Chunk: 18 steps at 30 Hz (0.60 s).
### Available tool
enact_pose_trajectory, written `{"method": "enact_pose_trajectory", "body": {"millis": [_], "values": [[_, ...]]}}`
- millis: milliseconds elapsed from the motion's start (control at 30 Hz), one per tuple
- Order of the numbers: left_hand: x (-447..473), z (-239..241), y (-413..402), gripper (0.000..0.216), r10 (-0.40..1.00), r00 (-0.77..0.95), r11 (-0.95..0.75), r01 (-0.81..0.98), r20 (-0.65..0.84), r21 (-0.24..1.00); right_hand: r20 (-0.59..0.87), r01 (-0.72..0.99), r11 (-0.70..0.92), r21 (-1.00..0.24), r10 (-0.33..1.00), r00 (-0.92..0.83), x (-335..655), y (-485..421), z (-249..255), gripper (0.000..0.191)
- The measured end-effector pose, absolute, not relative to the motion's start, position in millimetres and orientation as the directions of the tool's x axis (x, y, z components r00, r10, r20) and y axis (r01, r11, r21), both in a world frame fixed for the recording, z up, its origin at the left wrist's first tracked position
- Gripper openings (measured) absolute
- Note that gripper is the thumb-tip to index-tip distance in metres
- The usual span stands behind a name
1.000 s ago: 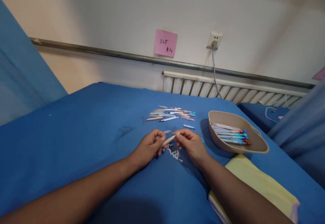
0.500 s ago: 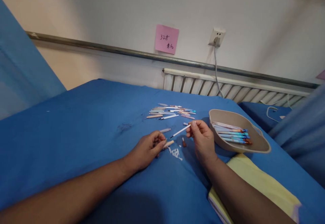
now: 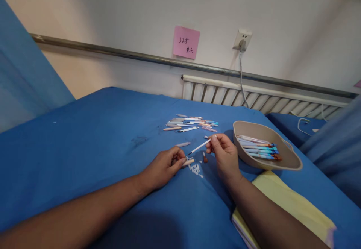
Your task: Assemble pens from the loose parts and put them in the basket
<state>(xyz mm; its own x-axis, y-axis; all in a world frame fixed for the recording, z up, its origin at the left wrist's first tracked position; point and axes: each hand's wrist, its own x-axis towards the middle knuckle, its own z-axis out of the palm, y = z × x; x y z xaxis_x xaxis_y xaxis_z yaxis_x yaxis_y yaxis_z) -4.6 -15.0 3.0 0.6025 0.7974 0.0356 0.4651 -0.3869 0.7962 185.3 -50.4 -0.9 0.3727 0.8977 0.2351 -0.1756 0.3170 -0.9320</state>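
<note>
Refill [image 3: 199,147], white with a dark tip, slants down and leftward from the right hand [image 3: 224,155], whose thumb and fingers are pinched together on its upper end. That tip points to the fingertips of the left hand [image 3: 163,168]; whether they touch is too small to tell. The left hand is closed around a peach barrel [image 3: 190,162], whose pale end juts toward the right hand, just below the refill's tip. Refill and barrel are apart, so this one pen appears to be in pieces. Just beyond the left grip lies a pale lilac barrel [image 3: 184,144], and a small brown piece [image 3: 205,159] lies just left of the right hand. Nearer the wearer than the gap between the grips, white bits [image 3: 195,170] form a loose heap; what they are is unclear. Farther out, beyond both hands, a spread of pen parts [image 3: 194,122] includes refills outside any barrel, so much here seems not yet put together. Right of the right hand, a tan tray [image 3: 289,158] holds a row of pens [image 3: 259,148] that look whole, which I judge to be the finished share. Beneath the right forearm a yellow cloth [image 3: 284,200] lies on the blue sheet [image 3: 113,136].
</note>
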Motion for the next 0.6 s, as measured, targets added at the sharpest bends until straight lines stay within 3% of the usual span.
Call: {"method": "enact_pose_trajectory", "body": {"millis": [500,600], "values": [[-3.5,5.3,-16.1,0.018,0.807,0.59,-0.366,0.455,0.033,0.812,0.228,-0.107,0.263,-0.959,0.938,0.263,181.7,-51.3,-3.9,0.023],[-4.1,5.4,-16.2,0.019,0.815,0.579,-0.339,0.436,0.029,0.833,0.173,-0.15,0.21,-0.966,0.958,0.227,181.5,-48.4,-4.9,0.025]]}}
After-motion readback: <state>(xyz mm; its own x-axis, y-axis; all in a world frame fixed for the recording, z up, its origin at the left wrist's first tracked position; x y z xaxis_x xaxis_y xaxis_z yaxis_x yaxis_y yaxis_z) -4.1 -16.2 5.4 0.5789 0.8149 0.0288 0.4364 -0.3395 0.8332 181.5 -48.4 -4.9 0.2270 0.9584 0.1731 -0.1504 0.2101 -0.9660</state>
